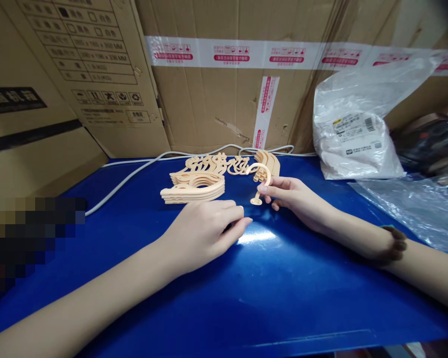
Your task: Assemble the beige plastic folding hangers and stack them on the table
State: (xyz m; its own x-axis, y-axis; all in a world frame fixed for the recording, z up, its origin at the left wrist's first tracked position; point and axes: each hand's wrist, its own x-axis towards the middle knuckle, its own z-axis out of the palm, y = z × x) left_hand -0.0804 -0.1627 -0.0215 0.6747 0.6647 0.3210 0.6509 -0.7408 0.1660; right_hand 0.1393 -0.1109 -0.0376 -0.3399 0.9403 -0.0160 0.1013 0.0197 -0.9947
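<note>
Between the thumb and fingers of my right hand (287,196) is a cream plastic hanger hook (269,174), upright, its curve at the top and its small flat foot just above the table. To its left, my left hand (209,226) is closed, back of the hand up, fingers curled and thumb drawn in towards the index finger. Whatever it may hold is hidden from me. Behind the left hand lies a neat stack of cream hanger arms (194,191). A row of loose hooks (209,163) and another stack of curved arms (271,164) lie farther back.
The table (254,298) is glossy blue. Large cardboard boxes (209,99) wall off its back and left, with a white cable (134,176) along them. A white plastic bag (358,134) stands at the back right, near a clear plastic sheet (418,209).
</note>
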